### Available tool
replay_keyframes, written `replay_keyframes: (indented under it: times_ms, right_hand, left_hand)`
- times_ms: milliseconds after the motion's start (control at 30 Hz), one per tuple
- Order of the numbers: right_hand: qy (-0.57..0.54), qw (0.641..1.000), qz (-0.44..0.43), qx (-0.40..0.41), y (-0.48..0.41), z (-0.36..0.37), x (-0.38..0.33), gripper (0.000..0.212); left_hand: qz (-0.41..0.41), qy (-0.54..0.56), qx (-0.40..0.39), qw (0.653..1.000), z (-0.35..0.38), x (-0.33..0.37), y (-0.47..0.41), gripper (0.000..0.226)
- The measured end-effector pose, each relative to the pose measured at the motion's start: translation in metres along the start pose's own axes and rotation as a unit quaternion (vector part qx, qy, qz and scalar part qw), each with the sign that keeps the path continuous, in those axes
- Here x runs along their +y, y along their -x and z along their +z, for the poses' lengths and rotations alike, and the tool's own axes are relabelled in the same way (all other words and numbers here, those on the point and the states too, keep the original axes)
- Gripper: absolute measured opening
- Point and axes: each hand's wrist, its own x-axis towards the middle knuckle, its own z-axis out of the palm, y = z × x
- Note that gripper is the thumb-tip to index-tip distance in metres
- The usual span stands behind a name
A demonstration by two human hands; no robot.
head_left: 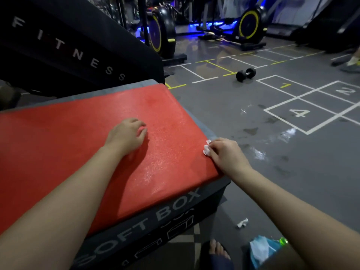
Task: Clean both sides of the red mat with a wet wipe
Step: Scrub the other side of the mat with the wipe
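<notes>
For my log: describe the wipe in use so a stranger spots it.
On the big red mat, look to its right edge. The right hand pinches a crumpled white wipe there, unlike the white scrap lying loose on the floor.

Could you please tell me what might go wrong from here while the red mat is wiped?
1. The red foam mat lies on the black soft box; with the right hand pinching the small white wet wipe at its edge and the left hand only resting on top, it may slide.
2. Wet patches on the grey floor lie near the sandalled foot: a slip is possible.
</notes>
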Motion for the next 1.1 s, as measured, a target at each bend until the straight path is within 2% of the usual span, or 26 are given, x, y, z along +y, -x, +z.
replay_keyframes:
  times_ms: [67,133,233,333,433,500,600,667,733,833,900,967,1033,1100]
  right_hand:
    - [0.059,0.998,0.012,-0.026,0.013,-0.010,0.002,0.033]
    - [0.084,0.996,0.001,-0.038,0.029,-0.023,0.002,0.023]
    - [0.024,1.000,-0.016,0.005,0.037,-0.026,-0.001,0.006]
    - [-0.021,0.998,-0.002,0.059,0.021,-0.011,-0.006,0.005]
    - [-0.013,0.997,-0.020,0.071,-0.004,0.003,-0.008,0.003]
    - [-0.050,0.998,0.032,0.037,-0.007,-0.005,-0.010,0.007]
    - [-0.131,0.980,0.104,-0.104,0.006,-0.039,-0.014,0.021]
    - [-0.172,0.965,0.117,-0.163,0.010,-0.050,-0.014,0.020]
    - [-0.168,0.969,0.120,-0.133,0.000,-0.040,-0.013,0.016]
    - [-0.096,0.992,0.078,-0.004,-0.030,-0.004,-0.011,0.009]
    - [-0.099,0.994,0.054,0.013,-0.044,0.009,-0.012,0.004]
    - [-0.096,0.992,0.068,-0.032,-0.046,-0.002,-0.011,0.006]
    - [-0.071,0.987,0.068,-0.123,-0.035,-0.019,-0.009,0.006]
    - [-0.062,0.986,0.053,-0.148,-0.028,-0.025,-0.006,0.008]
  left_hand:
    - [-0.009,-0.035,-0.009,0.999,0.008,-0.019,-0.010,0.041]
    - [-0.031,-0.034,-0.016,0.999,0.024,-0.039,-0.009,0.048]
    - [-0.061,-0.022,-0.017,0.998,0.041,-0.051,-0.009,0.057]
    - [-0.068,-0.028,-0.025,0.997,0.044,-0.049,-0.012,0.060]
    - [-0.072,-0.029,-0.029,0.997,0.043,-0.049,-0.011,0.060]
    - [-0.073,-0.026,-0.032,0.996,0.042,-0.047,-0.008,0.060]
    - [-0.077,-0.025,-0.030,0.996,0.041,-0.047,-0.009,0.060]
    - [-0.077,-0.028,-0.024,0.996,0.044,-0.049,-0.009,0.060]
    - [-0.076,-0.033,-0.016,0.996,0.046,-0.048,-0.010,0.059]
    - [-0.075,-0.045,-0.008,0.996,0.048,-0.047,-0.012,0.058]
    - [-0.077,-0.046,-0.012,0.996,0.047,-0.048,-0.011,0.058]
    - [-0.070,-0.053,-0.019,0.996,0.047,-0.048,-0.011,0.059]
    - [-0.068,-0.052,-0.021,0.996,0.045,-0.047,-0.011,0.060]
    - [-0.065,-0.055,-0.019,0.996,0.046,-0.046,-0.012,0.060]
